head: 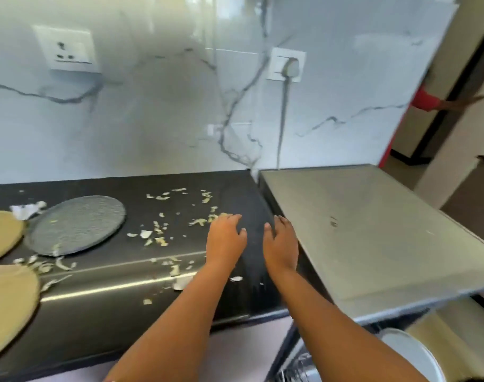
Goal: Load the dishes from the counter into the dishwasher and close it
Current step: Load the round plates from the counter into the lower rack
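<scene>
- Left hand (226, 238) and right hand (280, 242) relaxed, empty, over black counter (103, 301).
- Grey plate (75, 225) lying among food scraps (159, 235).
- Dishwasher (373, 230) at right.

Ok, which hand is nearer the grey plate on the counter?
Left. The left hand is over the dark counter, to the right of the grey plate with food scraps between them. The right hand is farther right, by the steel top's edge.
</scene>
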